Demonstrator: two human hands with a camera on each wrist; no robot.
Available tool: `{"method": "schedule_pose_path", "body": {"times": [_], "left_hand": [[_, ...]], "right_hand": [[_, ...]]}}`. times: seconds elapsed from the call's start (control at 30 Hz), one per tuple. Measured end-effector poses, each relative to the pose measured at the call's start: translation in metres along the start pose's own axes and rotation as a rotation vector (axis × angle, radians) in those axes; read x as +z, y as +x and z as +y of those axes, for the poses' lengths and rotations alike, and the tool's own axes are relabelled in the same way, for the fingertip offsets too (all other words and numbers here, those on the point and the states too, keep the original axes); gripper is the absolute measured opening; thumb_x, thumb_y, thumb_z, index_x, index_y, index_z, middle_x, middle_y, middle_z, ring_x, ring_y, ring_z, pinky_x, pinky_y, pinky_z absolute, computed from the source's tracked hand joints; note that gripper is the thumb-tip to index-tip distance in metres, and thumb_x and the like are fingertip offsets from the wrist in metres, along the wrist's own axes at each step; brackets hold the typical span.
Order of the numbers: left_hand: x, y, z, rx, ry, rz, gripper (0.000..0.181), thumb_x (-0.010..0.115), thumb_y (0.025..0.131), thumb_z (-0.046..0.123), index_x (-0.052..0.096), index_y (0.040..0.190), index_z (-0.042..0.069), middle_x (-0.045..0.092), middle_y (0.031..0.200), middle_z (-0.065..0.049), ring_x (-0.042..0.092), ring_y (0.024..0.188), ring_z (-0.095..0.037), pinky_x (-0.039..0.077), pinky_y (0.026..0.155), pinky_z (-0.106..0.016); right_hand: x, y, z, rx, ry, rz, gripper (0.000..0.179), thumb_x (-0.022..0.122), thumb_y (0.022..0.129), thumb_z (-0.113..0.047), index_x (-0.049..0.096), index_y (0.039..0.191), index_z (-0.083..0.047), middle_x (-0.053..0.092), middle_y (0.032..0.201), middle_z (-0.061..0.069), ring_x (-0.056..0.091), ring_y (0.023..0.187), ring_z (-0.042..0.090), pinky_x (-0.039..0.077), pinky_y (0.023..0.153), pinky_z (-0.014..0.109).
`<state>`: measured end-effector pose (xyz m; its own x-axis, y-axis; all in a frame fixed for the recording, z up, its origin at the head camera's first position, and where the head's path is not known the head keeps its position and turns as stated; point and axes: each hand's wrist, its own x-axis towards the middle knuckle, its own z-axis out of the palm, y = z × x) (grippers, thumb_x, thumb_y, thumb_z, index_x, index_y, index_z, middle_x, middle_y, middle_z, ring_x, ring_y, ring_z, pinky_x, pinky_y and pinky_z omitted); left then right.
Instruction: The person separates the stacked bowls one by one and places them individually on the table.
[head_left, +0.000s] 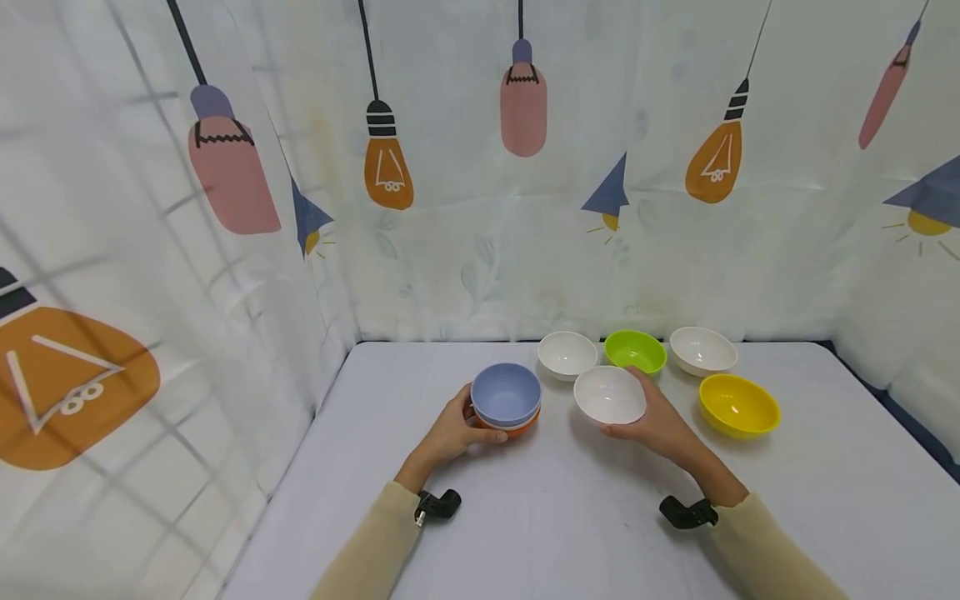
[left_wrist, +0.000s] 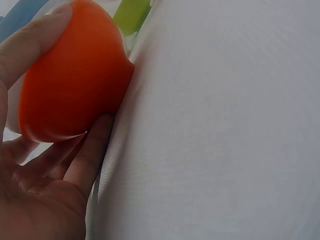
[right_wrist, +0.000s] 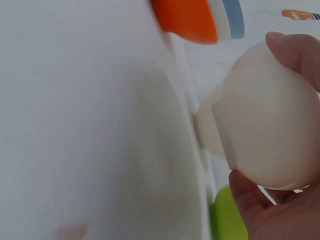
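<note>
On the left of the table, in the head view, my left hand (head_left: 452,432) grips a stack of bowls, thumb at the near side and fingers round the far left. A blue bowl (head_left: 506,393) tops it, a white bowl (right_wrist: 220,19) sits in the middle, and an orange bowl (left_wrist: 75,75) forms the base, low at the tabletop. To the right, my right hand (head_left: 662,422) holds another white bowl (head_left: 609,396) by its side, thumb and fingers spread round it. This bowl is raised above the table, its opening facing up and slightly toward me.
Behind the held bowl stand a white bowl (head_left: 567,355), a green bowl (head_left: 636,350) and a second white bowl (head_left: 702,350) near the back edge. A yellow bowl (head_left: 738,406) is at the right. Patterned cloth (head_left: 450,275) hangs behind the white table (head_left: 525,525).
</note>
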<state>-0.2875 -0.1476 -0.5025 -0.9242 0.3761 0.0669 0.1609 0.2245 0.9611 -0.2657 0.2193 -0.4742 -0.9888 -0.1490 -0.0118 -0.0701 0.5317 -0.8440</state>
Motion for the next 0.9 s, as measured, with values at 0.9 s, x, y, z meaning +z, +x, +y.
{"method": "schedule_pose_path", "body": {"times": [0.9], "left_hand": [[0.0, 0.001, -0.003, 0.008, 0.005, 0.0, 0.102, 0.094, 0.075, 0.019, 0.034, 0.158, 0.018, 0.051, 0.152, -0.006, 0.051, 0.14, -0.029, 0.04, 0.119, -0.049]], "right_hand": [[-0.025, -0.009, 0.027, 0.082, -0.139, 0.027, 0.127, 0.089, 0.074, -0.053, 0.01, 0.163, -0.008, 0.025, 0.162, 0.026, 0.041, 0.136, 0.046, 0.044, 0.108, 0.068]]}}
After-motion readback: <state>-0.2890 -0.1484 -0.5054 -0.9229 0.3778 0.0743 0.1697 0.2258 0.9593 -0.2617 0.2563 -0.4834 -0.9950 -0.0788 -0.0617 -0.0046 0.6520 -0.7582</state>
